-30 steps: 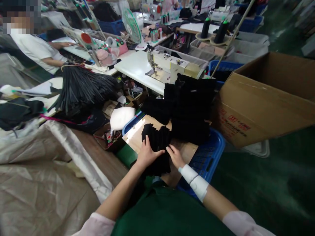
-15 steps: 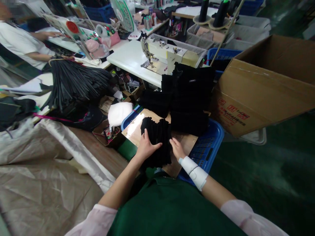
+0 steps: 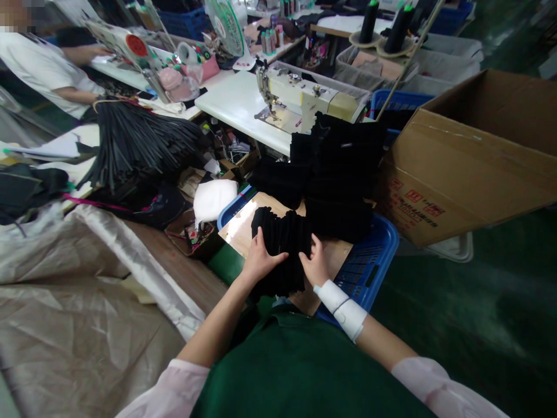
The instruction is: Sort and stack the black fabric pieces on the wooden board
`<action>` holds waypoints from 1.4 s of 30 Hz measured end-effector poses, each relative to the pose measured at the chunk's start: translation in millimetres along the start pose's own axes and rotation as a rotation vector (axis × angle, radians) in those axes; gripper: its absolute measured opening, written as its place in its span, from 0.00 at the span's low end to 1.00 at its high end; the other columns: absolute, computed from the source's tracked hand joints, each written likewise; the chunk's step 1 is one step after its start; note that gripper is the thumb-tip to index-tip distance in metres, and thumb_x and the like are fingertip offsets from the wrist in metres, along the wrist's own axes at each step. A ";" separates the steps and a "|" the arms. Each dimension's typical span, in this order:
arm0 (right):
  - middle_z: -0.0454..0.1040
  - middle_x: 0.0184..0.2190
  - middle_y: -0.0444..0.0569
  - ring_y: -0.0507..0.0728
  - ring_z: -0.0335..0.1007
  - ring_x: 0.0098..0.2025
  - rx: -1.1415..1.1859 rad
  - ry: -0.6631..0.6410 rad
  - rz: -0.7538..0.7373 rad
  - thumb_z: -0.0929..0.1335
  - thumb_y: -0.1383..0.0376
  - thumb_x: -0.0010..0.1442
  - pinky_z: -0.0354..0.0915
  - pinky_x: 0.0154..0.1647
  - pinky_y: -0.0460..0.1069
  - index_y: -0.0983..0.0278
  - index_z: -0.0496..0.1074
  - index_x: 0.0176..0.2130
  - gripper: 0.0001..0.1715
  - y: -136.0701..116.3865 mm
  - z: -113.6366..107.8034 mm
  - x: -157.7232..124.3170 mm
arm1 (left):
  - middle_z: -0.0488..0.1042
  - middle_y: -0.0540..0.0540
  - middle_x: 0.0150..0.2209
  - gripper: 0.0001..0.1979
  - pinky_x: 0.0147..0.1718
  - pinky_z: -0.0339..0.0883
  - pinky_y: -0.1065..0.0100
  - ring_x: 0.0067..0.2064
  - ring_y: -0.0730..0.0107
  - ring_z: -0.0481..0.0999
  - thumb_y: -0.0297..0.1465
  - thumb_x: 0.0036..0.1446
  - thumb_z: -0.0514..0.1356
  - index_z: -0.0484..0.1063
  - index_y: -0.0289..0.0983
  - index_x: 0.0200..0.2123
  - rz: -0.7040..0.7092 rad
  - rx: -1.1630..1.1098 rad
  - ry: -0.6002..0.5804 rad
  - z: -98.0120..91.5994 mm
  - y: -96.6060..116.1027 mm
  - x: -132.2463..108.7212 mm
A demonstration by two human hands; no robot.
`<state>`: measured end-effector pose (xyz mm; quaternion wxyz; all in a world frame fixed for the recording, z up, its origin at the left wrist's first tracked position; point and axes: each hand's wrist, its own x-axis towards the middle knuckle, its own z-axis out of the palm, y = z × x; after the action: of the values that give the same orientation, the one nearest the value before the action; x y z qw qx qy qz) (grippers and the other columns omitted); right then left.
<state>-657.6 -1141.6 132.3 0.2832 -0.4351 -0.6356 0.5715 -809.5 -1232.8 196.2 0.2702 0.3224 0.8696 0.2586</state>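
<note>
A bundle of black fabric pieces [image 3: 282,241] lies on a wooden board [image 3: 241,229] set over a blue plastic crate [image 3: 369,261]. My left hand [image 3: 260,258] presses on the bundle's left side, fingers closed around its edge. My right hand [image 3: 315,264], with a white wrap at the wrist, grips the bundle's right side. Behind it stand taller stacks of black fabric [image 3: 339,174].
A big open cardboard box [image 3: 470,157] sits to the right. A sewing machine [image 3: 300,101] stands on a white table [image 3: 237,110] beyond the stacks. A bunch of black strips [image 3: 139,145] lies at left. A person in white [image 3: 47,69] works at far left. Beige cloth [image 3: 78,302] covers the left foreground.
My right hand has slid up and inward onto the bundle's right side. My left hand stays on the bundle. The view shifted slightly.
</note>
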 end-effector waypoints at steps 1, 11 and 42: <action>0.68 0.56 0.57 0.60 0.66 0.58 0.012 0.043 -0.035 0.66 0.65 0.55 0.66 0.55 0.56 0.62 0.59 0.60 0.34 2.5 -2.0 -0.9 | 0.49 0.24 0.67 0.62 0.64 0.49 0.47 0.68 0.43 0.51 0.49 0.43 0.68 0.35 0.30 0.69 0.001 -0.007 -0.002 0.1 -0.8 0.0; 0.77 0.37 0.51 0.59 0.73 0.44 -0.210 -0.072 0.001 0.65 0.59 0.57 0.66 0.50 0.54 0.62 0.77 0.34 0.12 -20.9 -9.2 0.8 | 0.49 0.24 0.67 0.61 0.65 0.49 0.48 0.69 0.44 0.51 0.50 0.45 0.66 0.34 0.28 0.69 0.015 -0.010 -0.023 2.9 -10.8 4.0; 0.70 0.42 0.54 0.64 0.70 0.48 -0.454 -0.042 0.093 0.71 0.55 0.52 0.64 0.53 0.57 0.63 0.75 0.36 0.15 -39.8 7.5 3.6 | 0.53 0.24 0.66 0.59 0.65 0.50 0.47 0.68 0.44 0.54 0.48 0.45 0.67 0.37 0.29 0.69 0.044 -0.043 -0.013 0.9 -20.7 10.2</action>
<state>-674.8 -1140.8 169.1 0.1385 -0.5043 -0.7328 0.4353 -824.3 -1239.1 179.5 0.2770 0.3372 0.8548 0.2810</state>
